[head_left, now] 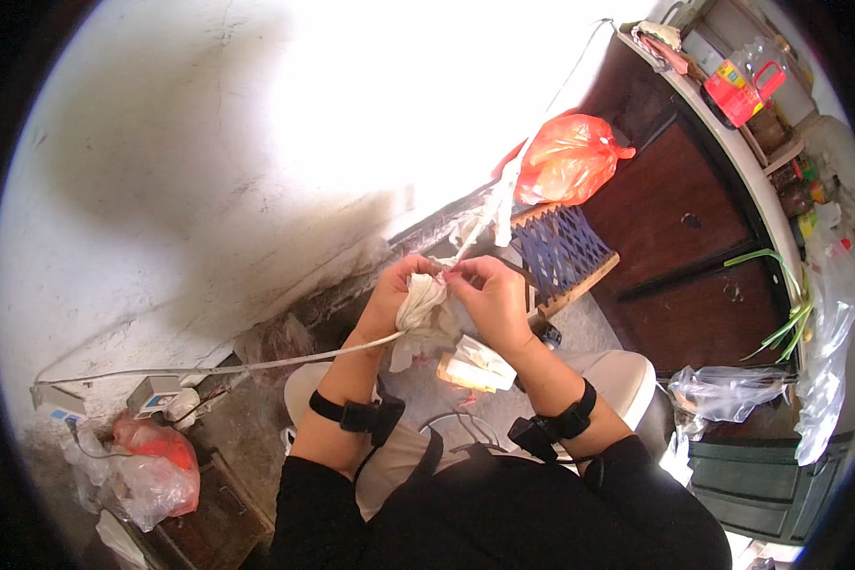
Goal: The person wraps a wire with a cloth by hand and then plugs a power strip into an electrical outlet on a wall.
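My left hand [396, 290] is closed on a whitish, crumpled bundle [424, 302], thin as paper or cloth, gathered around a pale cord [266, 364]. Thumb and fingers of my right hand [494, 302] pinch together at the bundle's upper right. What lies between those fingertips is too small to make out. The cord runs from the left wall to the bundle, and a pale line continues up and right from my hands. More whitish strips [489, 214] hang on that upper stretch. Below my hands, near my knees, is a pack of white paper sheets [478, 365].
A small folding stool with blue webbing [565, 249] stands ahead right, an orange plastic bag [572, 160] behind it. Dark wooden cabinet doors [698, 204] line the right. Plastic bags [157, 475] sit at left by boxes on the wall [154, 394]. Green stalks [790, 318] overhang the counter.
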### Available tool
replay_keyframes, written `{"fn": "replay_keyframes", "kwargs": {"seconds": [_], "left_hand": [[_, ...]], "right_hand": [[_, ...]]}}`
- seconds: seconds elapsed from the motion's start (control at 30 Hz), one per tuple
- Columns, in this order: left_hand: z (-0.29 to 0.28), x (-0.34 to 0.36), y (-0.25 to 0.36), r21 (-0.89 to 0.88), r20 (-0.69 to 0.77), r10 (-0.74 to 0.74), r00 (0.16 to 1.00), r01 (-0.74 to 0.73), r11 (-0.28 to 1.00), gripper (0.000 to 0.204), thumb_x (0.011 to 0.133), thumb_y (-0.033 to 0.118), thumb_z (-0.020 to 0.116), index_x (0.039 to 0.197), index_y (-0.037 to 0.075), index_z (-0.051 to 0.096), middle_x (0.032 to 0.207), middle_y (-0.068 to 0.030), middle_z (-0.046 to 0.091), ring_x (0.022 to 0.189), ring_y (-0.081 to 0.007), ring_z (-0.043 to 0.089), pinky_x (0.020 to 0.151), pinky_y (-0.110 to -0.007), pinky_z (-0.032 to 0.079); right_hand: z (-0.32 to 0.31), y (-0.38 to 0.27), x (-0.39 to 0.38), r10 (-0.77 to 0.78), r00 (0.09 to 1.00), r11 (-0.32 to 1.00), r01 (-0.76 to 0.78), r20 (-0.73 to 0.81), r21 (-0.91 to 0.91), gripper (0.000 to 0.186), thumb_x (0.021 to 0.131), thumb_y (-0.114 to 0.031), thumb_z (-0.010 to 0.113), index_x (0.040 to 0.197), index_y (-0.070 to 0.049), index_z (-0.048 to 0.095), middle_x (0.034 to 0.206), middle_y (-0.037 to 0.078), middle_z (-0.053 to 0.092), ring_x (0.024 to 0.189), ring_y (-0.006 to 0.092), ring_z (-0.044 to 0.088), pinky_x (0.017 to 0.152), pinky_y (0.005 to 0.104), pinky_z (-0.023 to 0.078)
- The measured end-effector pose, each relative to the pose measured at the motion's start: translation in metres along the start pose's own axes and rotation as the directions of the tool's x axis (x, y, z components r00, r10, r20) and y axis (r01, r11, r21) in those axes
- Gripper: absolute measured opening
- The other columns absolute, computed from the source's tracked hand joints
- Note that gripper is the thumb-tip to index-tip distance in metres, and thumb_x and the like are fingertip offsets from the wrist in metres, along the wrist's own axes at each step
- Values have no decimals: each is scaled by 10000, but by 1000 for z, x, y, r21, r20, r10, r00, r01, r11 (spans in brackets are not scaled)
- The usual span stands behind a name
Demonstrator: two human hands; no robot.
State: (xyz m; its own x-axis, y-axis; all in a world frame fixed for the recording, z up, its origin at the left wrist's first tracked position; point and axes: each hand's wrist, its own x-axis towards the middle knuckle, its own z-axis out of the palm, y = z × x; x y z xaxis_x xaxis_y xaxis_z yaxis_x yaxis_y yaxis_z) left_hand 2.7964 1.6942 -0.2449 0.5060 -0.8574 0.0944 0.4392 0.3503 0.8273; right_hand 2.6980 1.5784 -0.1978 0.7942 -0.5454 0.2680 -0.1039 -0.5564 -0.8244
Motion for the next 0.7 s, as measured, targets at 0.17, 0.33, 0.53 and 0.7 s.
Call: {"fn": "replay_keyframes", "kwargs": {"seconds": [0.17,0.33,0.53,0.7], "left_hand": [[5,-5,3,58,-71,19,997,-15,998,201,756,58,617,934,20,534,815,-20,571,676,-67,543,573,-184,452],[7,-5,4,-20,-86,-10,996,8,1000,208,750,88,625,927,27,534,860,-37,581,713,-81,552,609,-188,459],[4,-3,-4,-120,-36,-10,999,6,993,245,737,96,634,945,20,530,904,-57,578,776,-114,570,657,-210,480],[-6,-3,2,-10,68,-96,993,97,995,467,628,83,739,1037,-4,529,974,-94,580,829,-158,576,733,-267,478]], "right_hand": [[7,-4,-8,177,984,982,-178,12,67,145,723,-123,612,781,10,614,696,136,602,609,178,580,583,283,451],[17,12,-15,309,945,858,-327,112,396,173,795,-130,556,842,33,583,709,63,607,646,115,566,587,233,434],[19,13,-18,470,790,239,-544,394,804,146,811,-89,513,912,14,538,746,56,575,649,111,521,607,211,412],[0,36,-17,377,757,140,-616,534,775,114,794,-81,522,860,9,541,714,30,554,578,76,481,538,202,393]]}}
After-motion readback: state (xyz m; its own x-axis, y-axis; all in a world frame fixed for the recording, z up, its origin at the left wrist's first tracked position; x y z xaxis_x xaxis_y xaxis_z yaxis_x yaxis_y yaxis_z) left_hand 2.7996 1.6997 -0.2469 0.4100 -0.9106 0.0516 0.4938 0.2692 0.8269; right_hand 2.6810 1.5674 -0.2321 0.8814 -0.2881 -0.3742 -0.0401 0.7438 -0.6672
